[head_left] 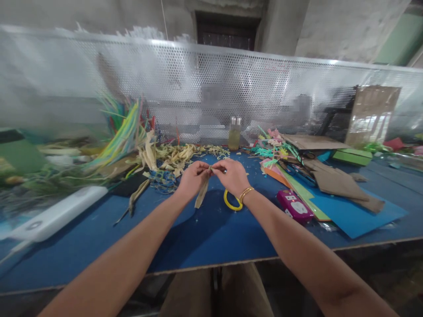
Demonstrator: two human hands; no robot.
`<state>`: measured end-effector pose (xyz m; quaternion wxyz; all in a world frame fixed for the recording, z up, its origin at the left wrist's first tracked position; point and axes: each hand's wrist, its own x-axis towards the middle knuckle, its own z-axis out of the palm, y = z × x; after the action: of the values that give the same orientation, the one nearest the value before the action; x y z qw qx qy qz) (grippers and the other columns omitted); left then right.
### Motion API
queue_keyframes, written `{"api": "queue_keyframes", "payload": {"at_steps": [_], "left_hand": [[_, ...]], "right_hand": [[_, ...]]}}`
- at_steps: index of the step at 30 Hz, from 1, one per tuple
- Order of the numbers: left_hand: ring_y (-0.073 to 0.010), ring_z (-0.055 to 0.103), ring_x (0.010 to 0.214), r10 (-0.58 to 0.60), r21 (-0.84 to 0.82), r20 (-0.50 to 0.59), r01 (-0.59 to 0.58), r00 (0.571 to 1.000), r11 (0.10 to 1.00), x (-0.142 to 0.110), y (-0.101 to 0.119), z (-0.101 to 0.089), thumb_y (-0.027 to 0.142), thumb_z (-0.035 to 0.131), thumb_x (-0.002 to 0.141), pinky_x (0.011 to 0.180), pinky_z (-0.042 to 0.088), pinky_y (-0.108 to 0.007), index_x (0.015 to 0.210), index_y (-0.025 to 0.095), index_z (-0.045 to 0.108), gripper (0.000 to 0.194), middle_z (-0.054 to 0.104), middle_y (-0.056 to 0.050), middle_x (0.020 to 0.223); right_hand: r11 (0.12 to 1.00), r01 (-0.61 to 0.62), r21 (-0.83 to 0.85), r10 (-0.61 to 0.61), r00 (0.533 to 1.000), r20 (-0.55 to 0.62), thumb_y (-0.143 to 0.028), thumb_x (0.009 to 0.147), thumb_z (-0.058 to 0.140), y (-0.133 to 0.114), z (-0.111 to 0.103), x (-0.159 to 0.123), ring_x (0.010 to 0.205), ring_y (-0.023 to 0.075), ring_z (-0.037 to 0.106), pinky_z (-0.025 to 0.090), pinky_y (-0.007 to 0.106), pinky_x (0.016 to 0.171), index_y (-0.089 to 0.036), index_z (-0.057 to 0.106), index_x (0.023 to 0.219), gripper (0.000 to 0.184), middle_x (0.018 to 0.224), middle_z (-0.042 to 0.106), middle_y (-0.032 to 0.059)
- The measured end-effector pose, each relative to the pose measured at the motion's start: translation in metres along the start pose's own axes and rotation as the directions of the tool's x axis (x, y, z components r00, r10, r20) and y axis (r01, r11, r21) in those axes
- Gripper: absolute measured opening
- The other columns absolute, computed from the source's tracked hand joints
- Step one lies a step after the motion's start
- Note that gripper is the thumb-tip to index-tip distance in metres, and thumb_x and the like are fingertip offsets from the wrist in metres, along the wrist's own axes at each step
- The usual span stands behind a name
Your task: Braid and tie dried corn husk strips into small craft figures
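Observation:
My left hand [192, 179] and my right hand [234, 175] meet over the middle of the blue table, fingertips almost touching. Both pinch a pale, dried husk strip [202, 193], whose loose end hangs below my left fingers. The part between the fingertips is mostly hidden. A yellow ring-shaped object [233, 208] lies by my right wrist, partly covered by it, so its kind is unclear. Just beyond my left hand is a heap of dried husks [175, 154], with tangled blue netting [163, 181] in front of it.
A white power strip [62, 213] lies at left, near colourful strips [124, 134]. Rightward are a magenta box [294, 205], blue sheets [357, 218] and brown cardboard pieces [340, 180]. A bottle [234, 134] stands before the perforated metal screen [178, 88].

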<state>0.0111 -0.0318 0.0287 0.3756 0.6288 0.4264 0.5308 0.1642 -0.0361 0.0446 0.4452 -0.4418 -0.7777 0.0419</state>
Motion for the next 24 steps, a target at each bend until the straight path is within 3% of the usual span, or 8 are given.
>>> {"api": "queue_keyframes", "payload": {"at_steps": [3,9,18,24], "left_hand": [[-0.0161,0.063,0.072,-0.007,-0.032,0.005,0.007,1.000,0.999,-0.0002,0.0000,0.0010,0.027,0.062,0.072,0.070,0.047,-0.030,0.082,0.017,0.055,0.016,0.066,-0.003,0.075],[-0.0170,0.063,0.073,0.012,0.009,0.068,-0.013,0.998,1.000,0.0010,-0.0022,-0.0022,0.030,0.062,0.072,0.070,0.047,-0.030,0.085,0.017,0.055,0.019,0.067,-0.003,0.075],[-0.0164,0.063,0.073,0.045,0.079,0.181,-0.060,0.982,0.995,0.0003,0.0053,-0.0045,0.026,0.061,0.073,0.069,0.047,-0.029,0.086,0.018,0.054,0.017,0.066,-0.002,0.073],[-0.0139,0.057,0.066,0.052,0.123,0.151,-0.071,0.987,0.990,0.0002,0.0050,-0.0063,0.035,0.051,0.082,0.061,0.043,-0.026,0.082,0.018,0.056,0.017,0.065,-0.002,0.073]], "right_hand": [[1.000,-0.005,-0.024,0.004,1.000,-0.020,-0.020,0.077,0.062,0.0019,0.0009,0.0007,0.077,0.0167,0.064,0.044,0.031,0.078,-0.022,0.068,0.078,0.007,0.077,0.071,0.0004],[0.992,-0.087,0.093,0.093,0.994,-0.055,-0.020,0.073,0.061,0.0020,0.0037,-0.0008,0.066,0.0141,0.063,0.047,0.028,0.070,-0.020,0.062,0.077,0.004,0.070,0.068,0.0000],[0.973,-0.147,0.178,0.158,0.986,-0.054,-0.021,0.072,0.059,0.0017,0.0060,-0.0005,0.066,0.0140,0.063,0.049,0.027,0.065,-0.020,0.057,0.077,0.006,0.072,0.066,0.0007],[0.972,-0.149,0.181,0.162,0.985,-0.056,-0.024,0.072,0.062,0.0024,0.0033,0.0010,0.068,0.0142,0.063,0.049,0.028,0.068,-0.020,0.058,0.081,0.011,0.074,0.066,0.0001]]}}
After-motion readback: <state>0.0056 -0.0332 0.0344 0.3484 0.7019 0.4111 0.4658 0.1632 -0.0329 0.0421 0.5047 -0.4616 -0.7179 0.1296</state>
